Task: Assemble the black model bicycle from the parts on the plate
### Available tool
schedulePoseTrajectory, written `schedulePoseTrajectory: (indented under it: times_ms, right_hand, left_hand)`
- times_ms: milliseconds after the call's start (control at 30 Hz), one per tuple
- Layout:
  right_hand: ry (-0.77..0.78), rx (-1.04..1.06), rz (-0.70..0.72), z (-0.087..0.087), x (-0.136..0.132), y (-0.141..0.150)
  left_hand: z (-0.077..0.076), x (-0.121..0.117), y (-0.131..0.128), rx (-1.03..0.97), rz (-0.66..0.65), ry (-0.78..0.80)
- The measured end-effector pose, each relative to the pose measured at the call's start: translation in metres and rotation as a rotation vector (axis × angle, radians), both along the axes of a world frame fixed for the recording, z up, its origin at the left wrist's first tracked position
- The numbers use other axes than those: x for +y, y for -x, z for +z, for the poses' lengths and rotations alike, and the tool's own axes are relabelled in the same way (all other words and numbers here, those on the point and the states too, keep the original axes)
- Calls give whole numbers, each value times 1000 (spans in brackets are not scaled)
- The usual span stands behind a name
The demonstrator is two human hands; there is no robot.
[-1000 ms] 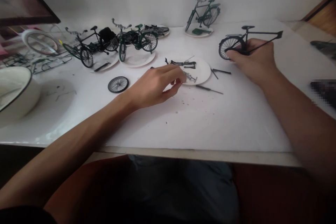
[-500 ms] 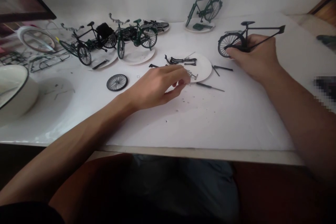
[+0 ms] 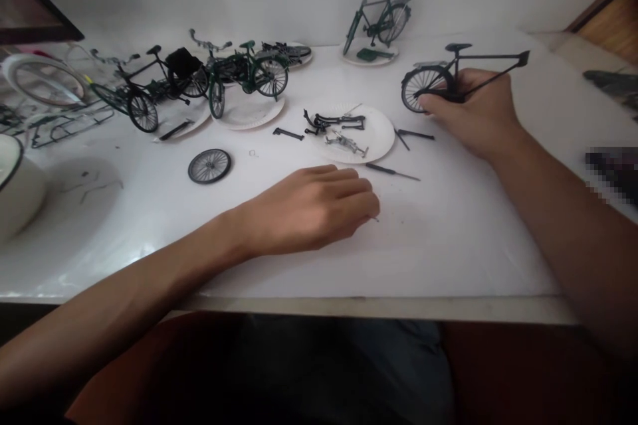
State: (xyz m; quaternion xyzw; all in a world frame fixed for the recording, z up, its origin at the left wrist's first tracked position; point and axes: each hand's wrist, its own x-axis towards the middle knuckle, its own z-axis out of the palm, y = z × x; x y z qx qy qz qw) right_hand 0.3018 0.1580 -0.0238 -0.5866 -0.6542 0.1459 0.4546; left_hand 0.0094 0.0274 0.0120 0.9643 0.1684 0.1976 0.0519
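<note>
My left hand (image 3: 312,207) rests on the white table (image 3: 448,239) near its front edge, fingers curled together on a tiny dark piece that pokes out at the fingertips; I cannot name it. My right hand (image 3: 473,113) grips a black model bicycle frame (image 3: 486,70) with one rear wheel, held upright at the right. Between the hands lies a white paper plate (image 3: 379,136) with small black and silver parts. A thin screwdriver (image 3: 393,171) lies just in front of that plate.
A loose black wheel (image 3: 209,166) lies left of centre. Black and green model bicycles (image 3: 246,73) stand on plates at the back left, another green one (image 3: 376,13) by the wall. A white bowl (image 3: 14,179) sits at the far left. Small black rods (image 3: 416,135) lie beside the plate.
My left hand has pulled back from the parts plate toward the table's front edge, fingers still pinched. My right hand and the bicycle frame have stayed in place.
</note>
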Motion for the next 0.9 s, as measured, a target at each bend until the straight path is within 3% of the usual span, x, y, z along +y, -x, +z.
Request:
schedulePoseTrajectory:
  times_ms: [100, 167, 267, 367, 467, 733, 900]
  right_hand:
    - [61, 235, 33, 4, -4, 10]
    - [118, 457, 169, 9, -12, 22]
    - [187, 525, 329, 20, -32, 42]
    - [324, 575, 493, 29, -52, 56]
    - [417, 500, 550, 34, -63, 60]
    - [479, 422, 617, 27, -64, 56]
    - [524, 377, 556, 25, -65, 58]
  left_hand:
    - [-5, 11, 8, -123, 99, 60]
    - [-7, 16, 12, -270, 200, 152]
    - [-8, 19, 14, -507, 342, 369]
    - [-8, 19, 11, -701, 378, 620]
    - [-7, 19, 7, -829, 409, 763]
    - [-5, 22, 6, -866, 536, 803]
    - [-9, 26, 13, -634, 548, 535]
